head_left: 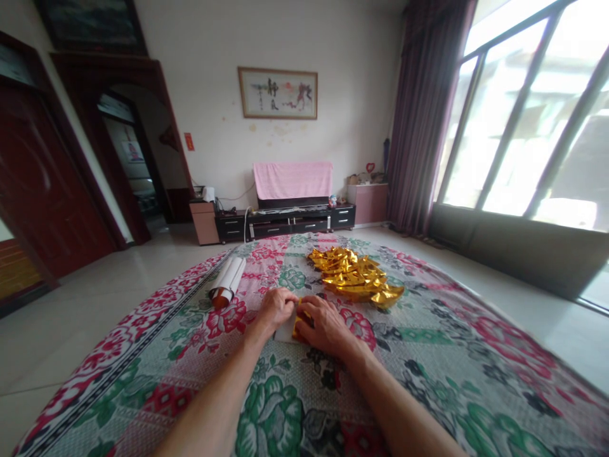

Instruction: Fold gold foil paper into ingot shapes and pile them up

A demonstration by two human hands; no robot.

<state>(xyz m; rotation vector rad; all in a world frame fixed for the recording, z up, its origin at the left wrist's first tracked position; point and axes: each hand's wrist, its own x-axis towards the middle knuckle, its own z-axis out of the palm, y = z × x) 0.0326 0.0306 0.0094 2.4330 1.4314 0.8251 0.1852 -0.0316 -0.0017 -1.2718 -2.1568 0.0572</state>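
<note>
Foil shapes (pixel 356 276), shiny gold and pointed at their ends, lie overlapping in a heap on the bench (pixel 451 362), and they look like the finished part of the work; they overlap too much to count. One gold piece (pixel 299 329) remains in hand: it lies on the near side of the heap and to its left, flat and small between the two hands, with a pale sheet (pixel 284 334) just beside it. It does not have the peaked form of those in the heap, so I judge it to be at an early stage of shaping, with most of its folds left to make. The left hand (pixel 277 306) has its fingers drawn in narrow, tips together on the far edge of the gold piece, seeming to nip it. The right hand (pixel 324 322) lies over the same piece, its fingers bent and slightly parted, touching the foil; whether they grip or merely press, I cannot tell. Well to the left of the heap, a white roll (pixel 231 276) lies untouched by either hand.
</note>
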